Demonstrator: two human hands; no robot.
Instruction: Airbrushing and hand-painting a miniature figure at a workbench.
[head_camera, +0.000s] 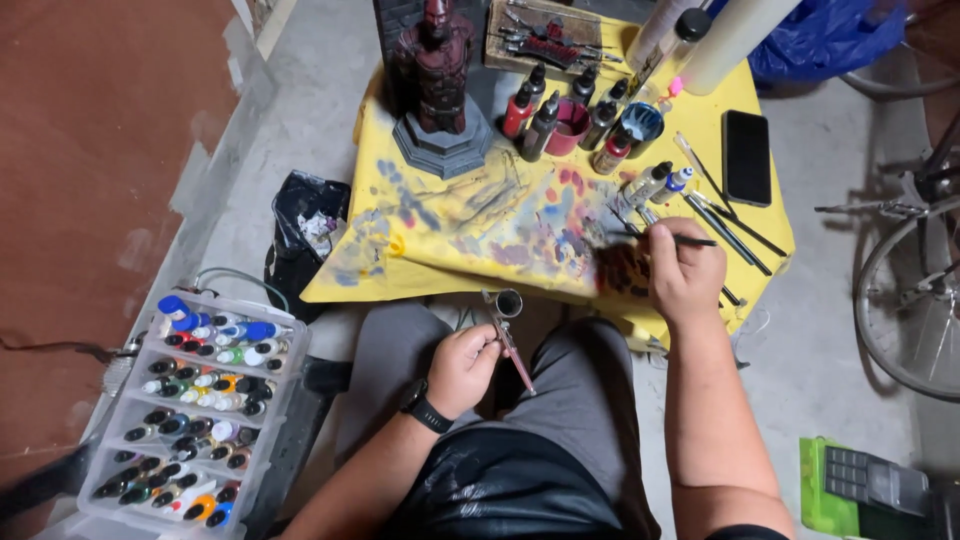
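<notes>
Airbrush (508, 335) gripped in left hand (462, 368) above lap, cup end up. Thin brush (690, 240) pinched in closed right hand (684, 272) over paint-stained yellow table (480, 220).

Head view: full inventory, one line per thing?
figurine: one, dark red, grey base, table's far left
paint bottles: several, dark, beside figurine
cups: two, red and blue, among bottles
phone: one, black, table's right
yellow cloth: one, paint-stained, covering table
paint box: one, clear, many bottles, floor left
bicycle wheel: one, right edge
airbrush: one, silver-red, in left hand
brush: one, thin, dark, in right hand
left hand: wristwatch, over lap
right hand: table's near edge
</notes>
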